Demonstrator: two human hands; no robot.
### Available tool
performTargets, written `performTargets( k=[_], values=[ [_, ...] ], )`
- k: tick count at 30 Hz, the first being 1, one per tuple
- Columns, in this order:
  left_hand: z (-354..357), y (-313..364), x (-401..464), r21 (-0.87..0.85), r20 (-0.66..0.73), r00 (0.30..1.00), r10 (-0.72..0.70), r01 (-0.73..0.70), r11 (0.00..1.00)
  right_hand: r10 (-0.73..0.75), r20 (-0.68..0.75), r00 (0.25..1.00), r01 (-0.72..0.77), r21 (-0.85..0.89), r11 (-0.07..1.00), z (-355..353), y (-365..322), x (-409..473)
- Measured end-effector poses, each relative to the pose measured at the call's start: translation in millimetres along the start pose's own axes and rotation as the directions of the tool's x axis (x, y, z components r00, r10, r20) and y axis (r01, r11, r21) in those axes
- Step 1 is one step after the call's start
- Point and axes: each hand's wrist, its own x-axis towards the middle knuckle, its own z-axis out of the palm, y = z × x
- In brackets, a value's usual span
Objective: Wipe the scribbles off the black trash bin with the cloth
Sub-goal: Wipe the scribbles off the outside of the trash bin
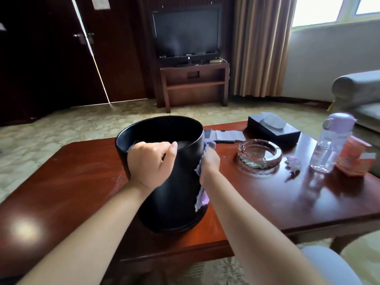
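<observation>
The black trash bin (176, 202) stands on the red-brown wooden table (61, 182), tilted a little away from me. My left hand (151, 163) grips its near rim, fingers curled over the edge into the bin. On the bin's right side my right hand (209, 163) holds a pale purple cloth (201, 199) against the wall. Cloth ends stick out above the hand and hang below it. No scribbles show on the side facing me; the wall under the cloth is hidden.
Right of the bin lie a glass ashtray (259, 155), a black tissue box (273, 128), a paper and a pen (225, 141), a clear bottle with a purple cap (329, 145) and an orange box (355, 159). A TV stand stands beyond.
</observation>
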Motion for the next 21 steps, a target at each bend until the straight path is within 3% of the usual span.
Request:
performTargets(
  k=[3,5,6,8,10,12,15,20,21],
  values=[
    [1.2,1.7,-0.2,0.033,0.005,1.0,-0.017,0.017,0.999,0.012,-0.054,0.998,-0.022,-0.189,0.982,-18.2,67.2,-0.5],
    [2.5,0.1,-1.5,0.056,0.006,1.0,-0.027,0.027,0.998,0.086,-0.172,0.981,-0.102,-0.086,0.991,-25.7,102.4,-11.4],
    [2.3,-2.6,-2.6,0.065,0.002,0.999,-0.033,0.032,0.997,0.154,-0.288,0.945,-0.148,0.043,0.988,-23.7,112.3,-20.1],
    [-0.4,-10.4,-3.8,0.071,0.0,0.999,-0.054,0.054,0.996,0.184,-0.438,0.88,-0.141,0.13,0.981,-17.2,119.4,-41.9],
    [-4.8,-16.6,-4.0,0.073,0.021,0.998,-0.061,0.059,0.996,-0.087,-0.488,0.869,0.049,-0.091,0.995,-1.9,124.0,-61.9],
    [-7.5,-16.5,-3.5,0.097,0.058,0.997,-0.046,0.041,0.995,-0.284,-0.453,0.845,0.174,-0.269,0.947,4.8,135.4,-72.5],
    [2.5,-0.5,-1.0,0.205,0.088,0.995,-0.037,0.018,0.979,-0.263,-0.416,0.871,0.137,-0.308,0.942,4.5,136.1,-71.9],
    [22.3,30.1,11.5,0.272,0.075,0.975,-0.207,0.18,0.946,-0.296,-0.438,0.849,0.171,-0.302,0.938,-6.0,141.7,-66.4],
    [22.3,30.0,11.3,0.265,0.073,0.973,-0.218,0.192,0.945,-0.281,-0.335,0.899,0.181,-0.3,0.937,-8.3,138.9,-65.8]
  ],
)
